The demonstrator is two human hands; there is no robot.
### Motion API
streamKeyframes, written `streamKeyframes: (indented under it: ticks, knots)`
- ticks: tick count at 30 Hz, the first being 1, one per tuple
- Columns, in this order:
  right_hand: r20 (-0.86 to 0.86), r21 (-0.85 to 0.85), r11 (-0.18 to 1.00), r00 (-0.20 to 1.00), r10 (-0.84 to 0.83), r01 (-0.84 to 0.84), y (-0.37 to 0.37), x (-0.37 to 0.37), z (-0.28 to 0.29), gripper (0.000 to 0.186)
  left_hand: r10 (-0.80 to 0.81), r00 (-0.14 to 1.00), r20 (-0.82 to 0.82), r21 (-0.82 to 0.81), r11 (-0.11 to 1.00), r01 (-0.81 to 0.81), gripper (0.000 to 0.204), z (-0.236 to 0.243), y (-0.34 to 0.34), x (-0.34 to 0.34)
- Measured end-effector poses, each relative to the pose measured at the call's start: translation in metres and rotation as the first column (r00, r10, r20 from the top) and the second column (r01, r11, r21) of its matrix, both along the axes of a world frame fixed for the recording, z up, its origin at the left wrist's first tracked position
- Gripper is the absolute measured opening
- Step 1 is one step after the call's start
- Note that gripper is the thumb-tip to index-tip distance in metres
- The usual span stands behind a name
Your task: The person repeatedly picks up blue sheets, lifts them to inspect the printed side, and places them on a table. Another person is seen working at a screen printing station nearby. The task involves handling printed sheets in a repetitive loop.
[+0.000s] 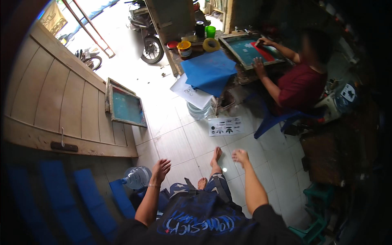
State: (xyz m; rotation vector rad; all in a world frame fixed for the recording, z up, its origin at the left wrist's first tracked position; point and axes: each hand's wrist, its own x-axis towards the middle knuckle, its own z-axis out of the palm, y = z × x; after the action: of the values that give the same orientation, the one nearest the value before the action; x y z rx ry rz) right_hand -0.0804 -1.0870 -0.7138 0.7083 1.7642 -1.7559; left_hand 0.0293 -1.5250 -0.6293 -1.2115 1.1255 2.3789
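Observation:
My left hand (pixel 161 169) is raised above the floor on the left, fingers apart and holding nothing. To the right, my right hand (pixel 241 157) hovers with loosely bent fingers, and nothing shows in it. Beyond it, a white sheet with black printed designs (pixel 225 126) lies on the tiles. A clear water jug (pixel 137 177) is nearest my left hand, lower left. Farther ahead, blue sheets (pixel 210 70) and a white sheet with a line drawing (pixel 190 91) hang over the table's near edge, above another clear jug (pixel 199 110).
At the table, a seated co-worker (pixel 302 81) pulls red ink across a screen-printing frame (pixel 253 51). Another framed screen (pixel 127 107) leans against the wooden door (pixel 73 94). Blue strips (pixel 96 200) lie lower left; green stools (pixel 316 208) stand lower right. A motorcycle (pixel 151 45) is outside.

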Motion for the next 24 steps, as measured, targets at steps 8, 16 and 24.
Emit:
streamKeyframes:
  ticks: [8, 16, 24]
  knots:
    - [0.305, -0.234, 0.936, 0.934, -0.186, 0.263, -0.070, -0.241, -0.046, 0.032, -0.067, 0.955, 0.288, -0.210, 0.969, 0.131, 0.025, 0.002, -0.012, 0.077]
    - [0.287, -0.080, 0.947, 0.917, -0.277, 0.311, -0.117, -0.343, -0.072, 0.027, -0.284, 0.864, 0.416, -0.273, 0.867, 0.416, 0.028, -0.010, 0.074, -0.074]
    - [0.268, -0.501, 0.811, 0.945, -0.187, 0.303, -0.167, -0.348, 0.027, 0.012, -0.755, 0.568, 0.327, -0.646, 0.260, 0.718, 0.060, -0.038, 0.143, -0.256]
